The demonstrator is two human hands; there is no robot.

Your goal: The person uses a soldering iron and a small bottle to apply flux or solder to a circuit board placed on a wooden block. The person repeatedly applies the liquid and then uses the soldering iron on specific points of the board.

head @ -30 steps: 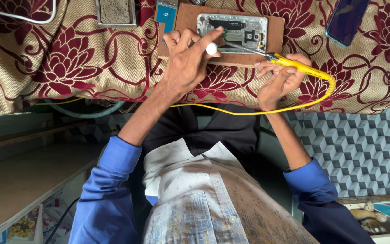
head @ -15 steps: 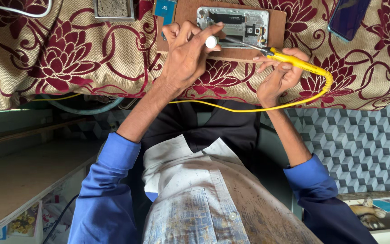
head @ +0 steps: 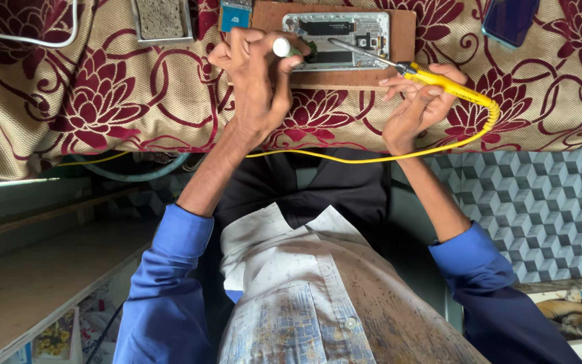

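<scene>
The opened phone [head: 337, 39] lies back-up on a brown board [head: 405, 27] at the far edge of the worktop, which is draped in a flowered cloth [head: 102, 101]. I judge it light but fragile: bare circuitry and small parts are exposed, so it is best steadied by its metal frame edges, never by the innards. My left hand [head: 254, 81] is closed around a small white-tipped tool [head: 281, 47], pressed at the phone's left end. My right hand [head: 420, 108] is clamped on a yellow soldering iron [head: 449, 86], its thin tip [head: 358, 52] reaching onto the phone's middle; the yellow cord [head: 372, 159] loops back under my wrists. The iron is stiff and light, gripped pen-style on its handle.

The left fingers hide the tool's working end. I cannot tell exactly what the tip touches. A dark phone [head: 510, 20] and a sponge tray [head: 162, 19] are cut off at the top.
</scene>
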